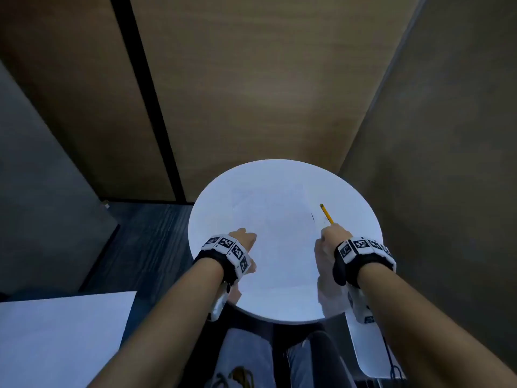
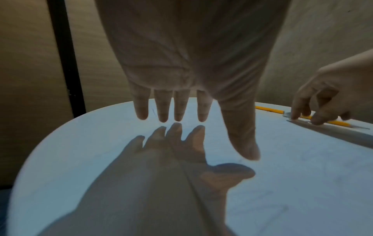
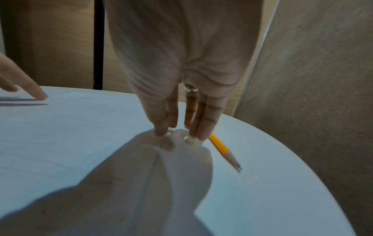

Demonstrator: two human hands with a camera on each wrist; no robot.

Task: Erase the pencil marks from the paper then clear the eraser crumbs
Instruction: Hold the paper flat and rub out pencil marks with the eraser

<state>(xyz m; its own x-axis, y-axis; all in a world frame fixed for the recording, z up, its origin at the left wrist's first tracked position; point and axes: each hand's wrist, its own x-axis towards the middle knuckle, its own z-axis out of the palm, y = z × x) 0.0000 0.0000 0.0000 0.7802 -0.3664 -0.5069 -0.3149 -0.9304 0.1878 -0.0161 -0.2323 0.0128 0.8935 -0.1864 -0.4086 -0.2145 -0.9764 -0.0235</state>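
Right hand (image 3: 181, 102) pinches a white eraser (image 3: 182, 137) beside the yellow pencil (image 3: 221, 147); left hand (image 2: 181, 71) hovers flat, fingers straight, over the paper (image 1: 274, 242).

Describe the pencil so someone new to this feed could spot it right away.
Start at the round white table in front of the wood-panelled wall. Go to its right side, where the right hand reaches down beside the paper. The pencil lies flat there, partly under the fingers: a thin yellow stick, the only coloured thing on the white top.
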